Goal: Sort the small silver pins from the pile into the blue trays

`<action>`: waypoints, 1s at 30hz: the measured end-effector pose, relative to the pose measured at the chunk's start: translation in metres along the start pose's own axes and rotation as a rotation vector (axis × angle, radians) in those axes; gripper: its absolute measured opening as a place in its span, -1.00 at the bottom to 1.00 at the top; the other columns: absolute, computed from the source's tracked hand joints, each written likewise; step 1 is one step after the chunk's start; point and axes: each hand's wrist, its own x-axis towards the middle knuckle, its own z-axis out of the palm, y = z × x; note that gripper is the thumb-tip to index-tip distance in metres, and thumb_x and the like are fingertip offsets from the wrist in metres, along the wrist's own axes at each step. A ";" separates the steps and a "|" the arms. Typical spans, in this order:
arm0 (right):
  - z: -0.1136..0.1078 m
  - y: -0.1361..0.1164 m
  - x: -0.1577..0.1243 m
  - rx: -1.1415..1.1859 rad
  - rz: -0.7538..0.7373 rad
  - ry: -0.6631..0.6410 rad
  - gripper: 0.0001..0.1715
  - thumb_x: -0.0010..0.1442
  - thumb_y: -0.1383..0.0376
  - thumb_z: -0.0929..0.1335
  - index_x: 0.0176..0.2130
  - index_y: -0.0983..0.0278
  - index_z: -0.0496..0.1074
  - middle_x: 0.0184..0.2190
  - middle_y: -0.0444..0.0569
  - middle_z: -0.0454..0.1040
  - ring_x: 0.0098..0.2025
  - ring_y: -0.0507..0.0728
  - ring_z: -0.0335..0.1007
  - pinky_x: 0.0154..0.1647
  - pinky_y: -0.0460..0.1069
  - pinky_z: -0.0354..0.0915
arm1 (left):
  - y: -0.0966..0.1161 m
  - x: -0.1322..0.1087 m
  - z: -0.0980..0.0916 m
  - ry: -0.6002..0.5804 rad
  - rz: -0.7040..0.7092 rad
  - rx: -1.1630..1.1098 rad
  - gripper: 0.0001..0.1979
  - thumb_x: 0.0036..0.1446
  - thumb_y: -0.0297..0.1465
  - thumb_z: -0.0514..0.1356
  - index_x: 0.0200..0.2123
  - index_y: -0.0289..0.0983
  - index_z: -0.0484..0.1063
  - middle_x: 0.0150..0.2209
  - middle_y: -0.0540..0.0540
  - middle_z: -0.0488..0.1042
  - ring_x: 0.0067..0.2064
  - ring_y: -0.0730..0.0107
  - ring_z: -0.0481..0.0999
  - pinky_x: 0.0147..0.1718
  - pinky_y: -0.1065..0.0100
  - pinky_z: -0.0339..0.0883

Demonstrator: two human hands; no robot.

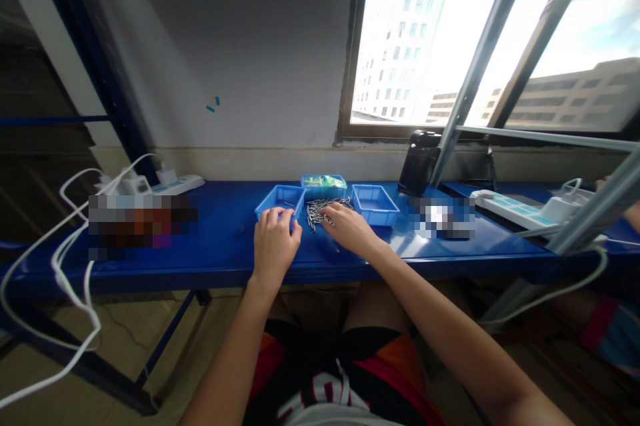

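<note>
A pile of small metal pins lies on the blue workbench between two blue trays. My right hand rests palm down at the pile's near edge, fingers stretched toward the pins. My left hand sits at the front corner of the left blue tray, fingers curled down; whether it holds anything is hidden. The right blue tray stands just beyond my right hand. A third blue tray with greenish contents sits behind the pile.
A white power strip with looping white cables is at the left. A black device stands by the window. Another power strip and slanting metal bars are at the right, where another person's arm shows.
</note>
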 end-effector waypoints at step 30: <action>0.019 0.013 -0.019 0.164 0.097 0.016 -0.76 0.19 0.39 0.21 -0.22 0.24 0.43 -0.22 -0.02 0.45 -0.18 0.08 0.36 -0.20 -0.09 0.19 | 0.026 0.009 0.015 -0.499 0.142 -0.310 -0.78 0.11 -0.36 0.03 -0.24 -0.20 0.43 -0.28 -0.08 0.52 -0.25 0.27 0.48 -0.31 0.37 0.28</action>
